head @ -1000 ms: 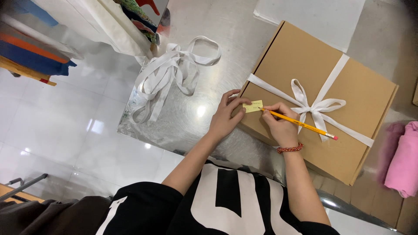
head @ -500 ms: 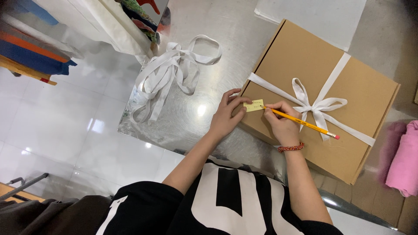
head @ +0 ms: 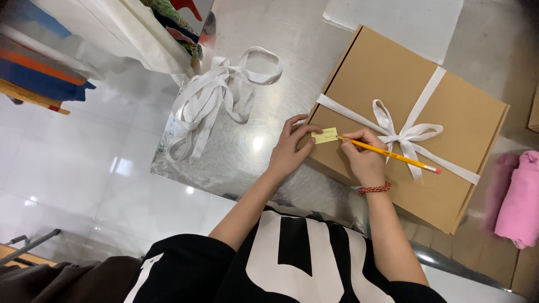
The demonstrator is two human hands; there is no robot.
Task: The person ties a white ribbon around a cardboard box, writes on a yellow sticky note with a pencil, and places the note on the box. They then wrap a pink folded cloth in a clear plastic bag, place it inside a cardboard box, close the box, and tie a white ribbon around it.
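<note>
Fingers of the right hand pinch a yellow pencil, its tip on a small yellow tag. The left hand pins that tag with its fingertips against the near corner of a brown cardboard box. White ribbon is tied in a bow across the box, and loose ribbon lies on the metal table.

Black tee with big white block lettering across the chest, short sleeves, bare forearms. Right wrist has a thin red beaded bracelet.
</note>
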